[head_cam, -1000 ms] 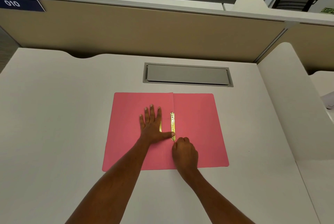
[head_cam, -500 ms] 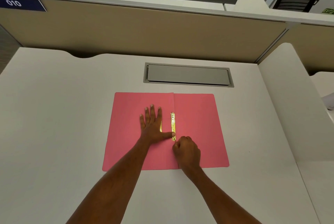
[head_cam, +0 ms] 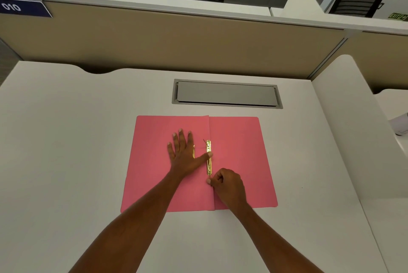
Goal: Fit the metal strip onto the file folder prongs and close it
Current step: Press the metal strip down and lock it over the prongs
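A pink file folder (head_cam: 238, 151) lies open and flat on the white desk (head_cam: 66, 140). A gold metal strip (head_cam: 208, 165) runs along the folder's centre fold. My left hand (head_cam: 183, 153) lies flat on the left flap with fingers spread, its thumb pressing the middle of the strip. A second gold piece (head_cam: 193, 151) peeks out from under that palm. My right hand (head_cam: 227, 184) is curled at the strip's near end, fingertips pinched there; what they pinch is too small to tell. A thin prong tip sticks up at the strip's far end.
A grey cable hatch (head_cam: 227, 94) is set into the desk just beyond the folder. A beige partition (head_cam: 165, 41) closes the far side. A white divider (head_cam: 353, 129) stands on the right. Office chairs sit beyond the partition.
My left thumb has slid up from the strip's near end to its middle. My right hand has stayed at the near end, shifting slightly.
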Motion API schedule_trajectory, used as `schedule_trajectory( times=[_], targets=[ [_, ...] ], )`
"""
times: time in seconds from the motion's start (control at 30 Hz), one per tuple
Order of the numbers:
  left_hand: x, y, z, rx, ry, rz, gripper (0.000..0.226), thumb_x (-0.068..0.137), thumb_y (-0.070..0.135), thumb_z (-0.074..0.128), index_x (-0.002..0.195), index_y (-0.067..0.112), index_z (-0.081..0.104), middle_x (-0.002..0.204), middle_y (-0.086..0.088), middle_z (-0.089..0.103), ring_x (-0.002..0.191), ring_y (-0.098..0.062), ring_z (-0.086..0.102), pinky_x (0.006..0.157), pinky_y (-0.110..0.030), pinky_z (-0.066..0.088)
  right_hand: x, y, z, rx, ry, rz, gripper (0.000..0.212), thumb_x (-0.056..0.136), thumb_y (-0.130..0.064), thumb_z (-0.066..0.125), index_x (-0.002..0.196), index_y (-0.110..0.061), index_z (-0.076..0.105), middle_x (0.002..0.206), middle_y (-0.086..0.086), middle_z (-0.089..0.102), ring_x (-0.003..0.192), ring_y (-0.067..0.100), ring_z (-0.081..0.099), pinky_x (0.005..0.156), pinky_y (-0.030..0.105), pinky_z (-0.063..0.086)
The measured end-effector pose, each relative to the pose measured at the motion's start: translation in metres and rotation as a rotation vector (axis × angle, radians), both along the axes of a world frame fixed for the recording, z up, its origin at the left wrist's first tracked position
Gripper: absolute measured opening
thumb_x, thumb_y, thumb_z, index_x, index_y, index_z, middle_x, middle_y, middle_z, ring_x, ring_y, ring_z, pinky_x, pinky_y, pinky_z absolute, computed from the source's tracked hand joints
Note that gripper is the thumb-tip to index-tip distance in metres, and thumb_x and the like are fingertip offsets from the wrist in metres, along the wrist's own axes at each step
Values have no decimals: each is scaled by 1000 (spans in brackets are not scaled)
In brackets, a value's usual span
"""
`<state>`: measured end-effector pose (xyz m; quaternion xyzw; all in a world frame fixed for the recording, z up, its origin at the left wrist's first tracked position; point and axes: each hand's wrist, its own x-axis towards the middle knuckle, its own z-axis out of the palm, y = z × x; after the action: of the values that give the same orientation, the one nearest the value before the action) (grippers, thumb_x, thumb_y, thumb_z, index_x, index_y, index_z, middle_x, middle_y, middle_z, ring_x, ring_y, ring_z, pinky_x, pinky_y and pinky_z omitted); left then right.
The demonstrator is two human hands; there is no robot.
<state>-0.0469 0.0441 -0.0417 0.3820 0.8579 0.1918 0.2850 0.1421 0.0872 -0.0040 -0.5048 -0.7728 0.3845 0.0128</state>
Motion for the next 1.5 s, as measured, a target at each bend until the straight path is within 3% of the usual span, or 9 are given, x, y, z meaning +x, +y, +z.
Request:
schedule_trajectory(
  times=[0.13,0.4,0.53,0.63,0.73,0.87,1.07,1.37,1.5],
  targets=[
    [-4,16,5,26,-29,86,125,85,85,54,168,19,-13,172,-12,-33,157,-34,-35,126,-57,-20,0,3,-3,-6,-4,28,38,83,-41,87,65,-30,56,65,-11,64,59,4,56,58,25,42],
    [-7,29,1,32,-12,215,140,78,82,67,167,15,-17,172,-15,-31,159,-38,-31,130,-58,-13,0,17,-3,-90,14,82,37,81,-35,91,66,-20,61,63,-10,63,54,3,55,57,16,41],
    [-9,29,1,31,-20,222,144,75,85,67,166,16,-20,171,-14,-34,157,-38,-33,128,-58,-15,-8,39,1,-209,34,48,38,82,-37,89,72,-5,72,64,11,75,50,15,66,62,34,60],
    [-8,27,-2,62,-23,217,144,74,86,67,166,18,-21,171,-13,-35,157,-37,-35,127,-57,-17,-28,61,6,-62,71,57,25,88,-30,83,77,-10,73,70,3,75,63,20,70,69,40,59],
    [-8,27,-4,76,-11,214,145,70,93,59,166,19,-20,171,-12,-36,157,-36,-35,128,-58,-16,-61,83,11,72,141,102,5,96,-19,73,97,-15,74,89,-2,75,81,18,70,73,37,58],
    [-7,27,-6,87,13,233,145,60,101,36,166,19,-19,172,-11,-35,158,-35,-34,130,-59,-13,-98,110,11,127,74,407,46,97,-2,63,139,-23,64,113,4,63,96,20,65,81,37,59],
    [-8,28,-3,70,14,204,143,72,90,62,166,19,-20,171,-11,-36,157,-36,-36,127,-57,-18,-118,139,9,112,1,470,19,87,8,64,86,-7,75,88,7,74,75,19,71,76,50,63],
    [-13,30,-1,48,-61,196,137,83,70,72,165,16,-24,169,-9,-40,154,-35,-41,128,-61,-18,-107,137,3,-8,130,264,16,92,11,65,87,0,76,79,11,78,71,26,78,67,40,66],
    [-11,31,1,51,-47,230,134,84,73,68,165,15,-21,171,-9,-36,156,-34,-38,125,-56,-21,-105,133,1,39,146,253,13,90,8,70,86,-2,77,78,9,79,64,14,73,64,31,63]
  ],
)
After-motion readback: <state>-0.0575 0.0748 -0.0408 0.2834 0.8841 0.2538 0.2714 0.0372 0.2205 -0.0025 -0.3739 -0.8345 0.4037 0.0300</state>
